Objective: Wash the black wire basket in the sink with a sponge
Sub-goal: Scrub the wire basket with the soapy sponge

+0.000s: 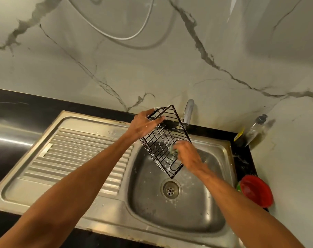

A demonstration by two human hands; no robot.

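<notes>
The black wire basket (162,140) hangs tilted above the steel sink bowl (148,208), its lower corner pointing toward the drain. My left hand (143,125) grips its upper end, fingers curled through the wires. My right hand (187,154) holds a pale green sponge (173,149) pressed against the basket's lower right side. White suds cling to the wires and the upper rim.
A chrome tap (187,112) stands behind the basket. The ribbed drainboard (77,158) lies to the left. At the right edge sit a red bowl (255,190) and a clear soap bottle (255,129). The drain (170,189) is below the basket; a marble wall rises behind.
</notes>
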